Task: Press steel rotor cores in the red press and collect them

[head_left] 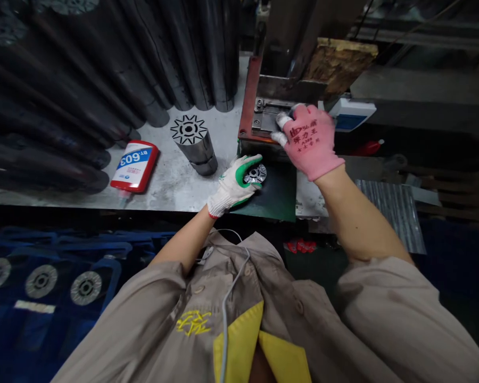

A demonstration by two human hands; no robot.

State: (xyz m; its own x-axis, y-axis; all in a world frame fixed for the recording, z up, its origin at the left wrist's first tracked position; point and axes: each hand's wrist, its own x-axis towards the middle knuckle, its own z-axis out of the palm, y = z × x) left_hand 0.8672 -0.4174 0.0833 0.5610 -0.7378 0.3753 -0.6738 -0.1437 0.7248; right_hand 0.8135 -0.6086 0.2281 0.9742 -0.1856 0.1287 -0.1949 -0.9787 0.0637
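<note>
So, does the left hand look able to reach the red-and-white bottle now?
Probably yes, though the left hand is curled around a slotted metal part and would need to let go. The standing metal stack seems set back from the direct path to the red-and-white bottle.

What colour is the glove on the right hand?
The glove is pink with dark lettering, whitish on some fingertips; head view.
</note>
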